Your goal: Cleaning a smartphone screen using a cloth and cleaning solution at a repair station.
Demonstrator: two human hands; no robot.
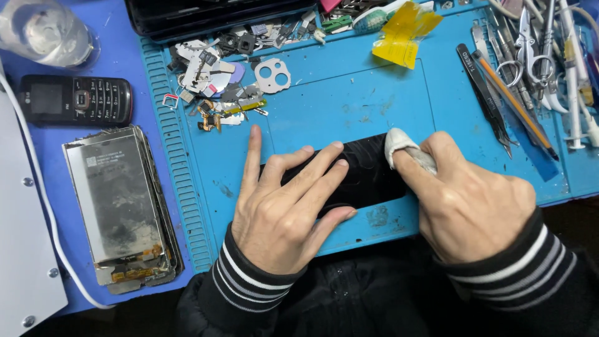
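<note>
pressing flat, the left hand (284,209) pins the black phone panel (365,171) on the blue mat (349,93), fingers spread, while the right hand (468,200) pinches a white cloth (399,145) against its right end.

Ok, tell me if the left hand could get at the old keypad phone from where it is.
Probably yes. The left hand lies flat on the black panel, holding nothing, and the keypad phone sits uncovered up to its left with only open mat between.
</note>
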